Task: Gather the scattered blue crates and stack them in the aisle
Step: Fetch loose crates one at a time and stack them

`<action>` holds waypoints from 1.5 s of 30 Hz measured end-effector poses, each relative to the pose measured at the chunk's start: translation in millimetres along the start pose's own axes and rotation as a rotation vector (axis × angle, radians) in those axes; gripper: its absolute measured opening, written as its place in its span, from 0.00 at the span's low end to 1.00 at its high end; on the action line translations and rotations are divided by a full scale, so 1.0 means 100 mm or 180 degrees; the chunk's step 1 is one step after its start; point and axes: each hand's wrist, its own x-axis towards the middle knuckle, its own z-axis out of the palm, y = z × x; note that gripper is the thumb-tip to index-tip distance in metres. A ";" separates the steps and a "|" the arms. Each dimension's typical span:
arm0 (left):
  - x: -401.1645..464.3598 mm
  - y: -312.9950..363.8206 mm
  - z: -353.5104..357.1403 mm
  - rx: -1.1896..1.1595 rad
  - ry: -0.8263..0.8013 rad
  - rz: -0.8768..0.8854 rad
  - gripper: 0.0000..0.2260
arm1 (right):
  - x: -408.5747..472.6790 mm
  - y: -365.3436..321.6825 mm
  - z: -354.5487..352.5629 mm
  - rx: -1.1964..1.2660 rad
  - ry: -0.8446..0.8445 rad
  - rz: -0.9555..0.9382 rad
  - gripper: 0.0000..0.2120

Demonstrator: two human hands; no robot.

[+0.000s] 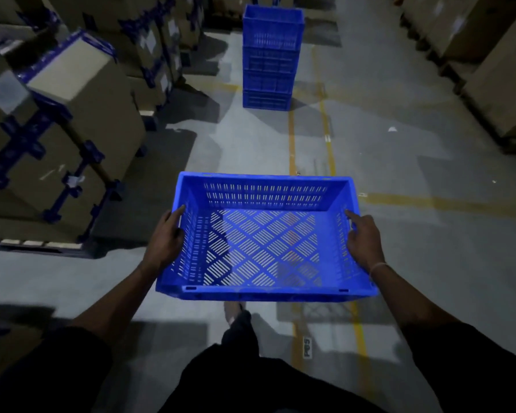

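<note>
Crate (pixel 265 239), blue and with nothing in it, sits in the middle of the frame, held up off the floor (pixel 399 234). The left hand (pixel 166 239) grips its left wall and the right hand (pixel 364 239) grips its right wall. A stack of blue crates (pixel 270 58) stands on the floor at the top middle. Brown boxes (pixel 81 93) sit at the upper left.

aisle: bare grey concrete floor (pixel 399 234) open ahead | ahead: stack of blue perforated plastic crates (pixel 270 58) stands mid-aisle | left: brown cardboard cartons with blue corner braces (pixel 72 138) line the edge | right: more brown cardboard cartons (pixel 495 70) wall that side
</note>
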 end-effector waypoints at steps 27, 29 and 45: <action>7.02 0.02 0.48 0.0231 -0.0079 0.0235 0.30 | 6.69 -0.28 1.13 0.0009 0.0165 0.0131 0.29; 7.52 0.14 0.50 0.0175 -0.0085 0.0234 0.30 | 7.22 -0.27 1.11 0.0014 0.0136 0.0059 0.29; 11.25 0.27 0.92 0.0133 0.0132 0.0310 0.28 | 10.96 -0.46 1.42 -0.0113 0.0174 0.0010 0.28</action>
